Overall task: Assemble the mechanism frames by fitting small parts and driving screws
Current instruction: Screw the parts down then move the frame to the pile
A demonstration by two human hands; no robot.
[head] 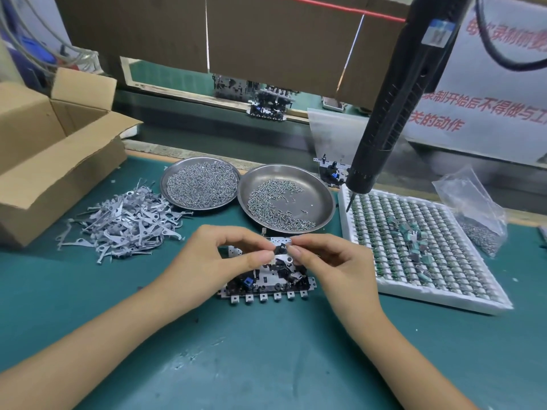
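Centrally, mechanism frame, silver metal, black parts, blue piece, tabbed front edge

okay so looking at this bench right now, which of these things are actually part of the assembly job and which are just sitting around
Part of the job:
- mechanism frame, worked on by the left hand and right hand
- two screw dishes
- pile of grey levers
- white parts tray
- hanging electric screwdriver

Just lying about:
- open cardboard box
- clear plastic bag
- printed notice
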